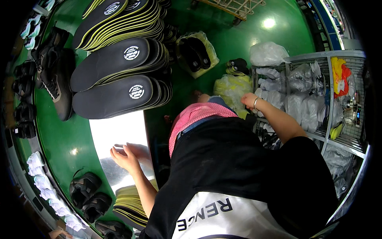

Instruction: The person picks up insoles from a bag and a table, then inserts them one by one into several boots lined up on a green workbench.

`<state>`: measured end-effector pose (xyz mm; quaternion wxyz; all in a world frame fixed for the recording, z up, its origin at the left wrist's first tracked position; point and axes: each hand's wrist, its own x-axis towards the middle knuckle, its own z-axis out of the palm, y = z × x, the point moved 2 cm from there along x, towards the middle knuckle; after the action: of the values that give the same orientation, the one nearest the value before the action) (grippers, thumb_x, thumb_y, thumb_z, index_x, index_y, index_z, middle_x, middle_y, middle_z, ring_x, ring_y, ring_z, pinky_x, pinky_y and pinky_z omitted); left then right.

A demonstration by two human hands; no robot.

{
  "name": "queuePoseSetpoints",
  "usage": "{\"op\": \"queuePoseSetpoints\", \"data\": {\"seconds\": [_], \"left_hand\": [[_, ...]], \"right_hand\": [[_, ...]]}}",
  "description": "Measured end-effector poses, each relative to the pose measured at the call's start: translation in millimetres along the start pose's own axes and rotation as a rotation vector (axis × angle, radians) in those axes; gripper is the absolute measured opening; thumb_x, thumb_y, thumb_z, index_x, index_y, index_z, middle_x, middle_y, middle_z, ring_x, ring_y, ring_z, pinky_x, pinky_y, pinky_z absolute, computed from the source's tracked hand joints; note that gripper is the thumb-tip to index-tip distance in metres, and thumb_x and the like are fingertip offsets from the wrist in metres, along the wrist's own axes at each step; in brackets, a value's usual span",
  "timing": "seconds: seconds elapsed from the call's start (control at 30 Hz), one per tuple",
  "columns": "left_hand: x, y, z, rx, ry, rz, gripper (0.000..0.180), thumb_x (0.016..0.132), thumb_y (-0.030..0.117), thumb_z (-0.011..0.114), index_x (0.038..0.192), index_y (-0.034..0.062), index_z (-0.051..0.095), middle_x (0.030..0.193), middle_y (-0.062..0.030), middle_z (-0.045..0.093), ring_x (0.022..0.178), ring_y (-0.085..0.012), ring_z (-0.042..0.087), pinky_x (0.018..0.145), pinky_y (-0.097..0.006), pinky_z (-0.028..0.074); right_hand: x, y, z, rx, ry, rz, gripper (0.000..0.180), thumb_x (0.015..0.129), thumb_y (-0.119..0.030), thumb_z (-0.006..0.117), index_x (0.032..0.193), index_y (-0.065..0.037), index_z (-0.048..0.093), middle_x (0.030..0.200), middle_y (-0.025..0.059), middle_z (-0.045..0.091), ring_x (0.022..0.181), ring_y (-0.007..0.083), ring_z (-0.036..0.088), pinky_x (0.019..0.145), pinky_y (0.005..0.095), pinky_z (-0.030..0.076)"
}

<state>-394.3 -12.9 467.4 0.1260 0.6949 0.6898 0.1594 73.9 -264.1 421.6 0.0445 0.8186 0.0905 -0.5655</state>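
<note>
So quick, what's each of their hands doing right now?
Left hand: open, flat on the shiny metal plate, holding nothing.
Right hand: reaching into the yellow plastic bag; grip cannot be told.

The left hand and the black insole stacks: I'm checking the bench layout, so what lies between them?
In the head view, only bare shiny metal plate lies between the left hand, flat on it, and the nearest insole stack; nothing rests on that stretch.

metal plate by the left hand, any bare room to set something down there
Yes: the metal plate is bare between the insole stacks above and the left hand. Green table left of it is open too. Crowded: the shoes and lower insole pile.
</note>
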Motion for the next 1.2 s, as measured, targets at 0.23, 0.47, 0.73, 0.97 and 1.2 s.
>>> {"op": "queuePoseSetpoints", "data": {"seconds": [0.23, 0.47, 0.73, 0.97, 1.2], "left_hand": [[-7, 22, 16, 0.147, 0.056, 0.013, 0.043, 0.082, 0.025, 0.048, 0.115, -0.0016, 0.043, 0.124, -0.0254, 0.034, 0.114, -0.0389, 0.033, 0.096, -0.043, 0.025], [-61, 112, 57, 0.411, 0.038, -0.377, 0.047, 0.084, 0.036, 0.043, 0.114, -0.0004, 0.043, 0.123, -0.0241, 0.035, 0.114, -0.0356, 0.034, 0.095, -0.042, 0.027], [-175, 256, 227, 0.145, -0.772, -0.348, 0.051, 0.081, 0.024, 0.052, 0.121, 0.0003, 0.030, 0.121, -0.0208, 0.033, 0.112, -0.0339, 0.031, 0.094, -0.043, 0.026], [-194, 293, 384, 0.046, -1.164, -0.319, 0.077, 0.074, 0.036, 0.058, 0.130, 0.0063, 0.014, 0.131, -0.0241, 0.016, 0.119, -0.0384, 0.022, 0.095, -0.047, 0.023], [-206, 286, 427, 0.468, -1.572, -0.263, 0.097, 0.064, 0.057, 0.057, 0.133, 0.0122, 0.006, 0.137, -0.0220, 0.003, 0.125, -0.0401, -0.001, 0.094, -0.059, 0.007]], "right_hand": [[77, 4, -57, -0.085, 0.218, -0.284, 0.038, 0.074, -0.027, 0.057, 0.099, 0.002, 0.054, 0.088, 0.0143, 0.060, 0.082, 0.0244, 0.057, 0.070, 0.0309, 0.045], [216, -12, -135, -0.181, 0.256, -0.242, 0.048, 0.074, -0.032, 0.053, 0.108, 0.001, 0.048, 0.102, 0.0220, 0.054, 0.093, 0.0337, 0.053, 0.081, 0.0375, 0.042], [431, -71, -148, -0.199, 0.130, -0.109, 0.057, 0.075, -0.036, 0.055, 0.119, -0.005, 0.035, 0.114, 0.0195, 0.043, 0.105, 0.0330, 0.045, 0.082, 0.0408, 0.042], [566, -157, -101, 0.045, 0.338, -0.193, 0.067, 0.068, -0.032, 0.063, 0.122, -0.011, 0.029, 0.125, 0.0178, 0.031, 0.116, 0.0333, 0.031, 0.088, 0.0465, 0.035], [649, -154, -64, 0.114, 0.531, -0.119, 0.084, 0.058, -0.031, 0.072, 0.125, -0.013, 0.023, 0.128, 0.0170, 0.025, 0.119, 0.0321, 0.026, 0.091, 0.0443, 0.029]]}}
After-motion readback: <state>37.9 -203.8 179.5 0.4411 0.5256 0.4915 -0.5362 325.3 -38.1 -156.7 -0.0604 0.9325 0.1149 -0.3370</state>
